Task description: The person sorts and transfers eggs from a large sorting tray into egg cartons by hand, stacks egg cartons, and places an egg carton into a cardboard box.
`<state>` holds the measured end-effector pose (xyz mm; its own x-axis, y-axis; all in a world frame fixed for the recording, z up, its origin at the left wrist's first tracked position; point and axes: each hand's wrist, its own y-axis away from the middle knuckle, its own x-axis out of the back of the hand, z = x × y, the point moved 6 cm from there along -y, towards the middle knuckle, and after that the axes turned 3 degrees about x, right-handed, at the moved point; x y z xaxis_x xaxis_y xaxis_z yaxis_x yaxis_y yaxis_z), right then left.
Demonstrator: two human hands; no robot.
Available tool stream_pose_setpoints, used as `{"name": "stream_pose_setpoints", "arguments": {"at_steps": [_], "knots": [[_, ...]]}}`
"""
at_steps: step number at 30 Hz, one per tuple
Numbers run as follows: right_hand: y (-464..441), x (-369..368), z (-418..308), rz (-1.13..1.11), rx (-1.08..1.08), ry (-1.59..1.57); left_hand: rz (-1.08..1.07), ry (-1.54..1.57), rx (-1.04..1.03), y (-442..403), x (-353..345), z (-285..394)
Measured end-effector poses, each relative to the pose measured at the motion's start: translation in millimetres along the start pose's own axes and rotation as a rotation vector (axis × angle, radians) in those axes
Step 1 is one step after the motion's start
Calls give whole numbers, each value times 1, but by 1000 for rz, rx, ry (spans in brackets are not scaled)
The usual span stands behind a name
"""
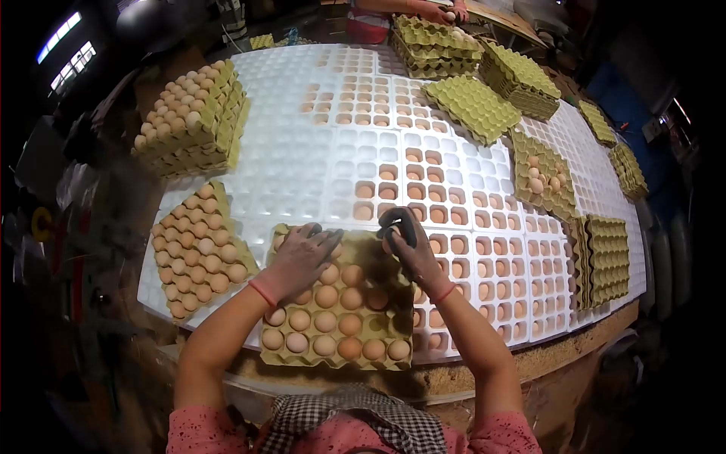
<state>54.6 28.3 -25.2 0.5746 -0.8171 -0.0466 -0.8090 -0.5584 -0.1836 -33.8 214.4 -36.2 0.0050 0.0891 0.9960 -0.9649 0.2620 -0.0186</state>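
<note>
Grip of the right hand [408,246] curls around an egg [394,233] over the far right corner of the pulp tray [387,327]; the left hand [304,256] spreads over its far left, hold unclear. Low white cell panels [280,144] stretch beyond; a tall egg stack [231,121] rises left, near the edge of the bench [446,375]. The tray's eggs [326,296] range from pale to deep tan.

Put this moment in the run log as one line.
left hand: on egg tray | right hand: egg in fingers, near tray's far right corner | white trays: partly filled | co-worker: across table
</note>
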Motion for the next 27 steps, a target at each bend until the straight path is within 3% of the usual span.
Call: {"name": "stream_pose_setpoints", "arguments": {"at_steps": [1,3,4,5,7,8,9,11,12,13,15,16,17,20,23,25,27], "knots": [[2,-6,-8,4,1,2,1,0,-5,-1,3,1],[11,-46,-7,-444,12,1167,-31,-60,-15,-6,7,5],[15,-58,20,-597,-91,1303,-103,82,85,-8,12,2],[20,-54,31,-596,-95,1302,-104,83,82,-3,11,1],[16,-56,14,-560,-71,1225,164,993,283,9,13,-25],[16,-42,1,-552,-223,1058,356,1198,199,16,15,-38],[23,-28,5,-546,-230,1057,405,1600,418,24,18,-46],[30,9,4,-189,-246,-161,240,1596,428,37,14,-66],[36,14,-18,-167,-266,-203,212,1541,463,39,15,-62],[39,12,-30,-171,-255,-28,125,1144,401,35,25,-52],[48,-5,-33,-454,41,854,-50,383,112,28,47,-5],[54,-19,-23,-573,14,1124,-152,240,-12,25,37,10],[59,-25,-13,-551,118,1276,-133,56,-154,24,31,23],[61,-25,12,-483,104,1359,-308,-166,-231,12,15,37],[55,-29,5,-535,291,1389,-315,-133,-252,7,14,35],[36,-16,11,-510,76,1245,-252,-81,-231,5,15,36],[30,-28,21,-586,65,1342,-202,-67,-278,2,11,37]]}}
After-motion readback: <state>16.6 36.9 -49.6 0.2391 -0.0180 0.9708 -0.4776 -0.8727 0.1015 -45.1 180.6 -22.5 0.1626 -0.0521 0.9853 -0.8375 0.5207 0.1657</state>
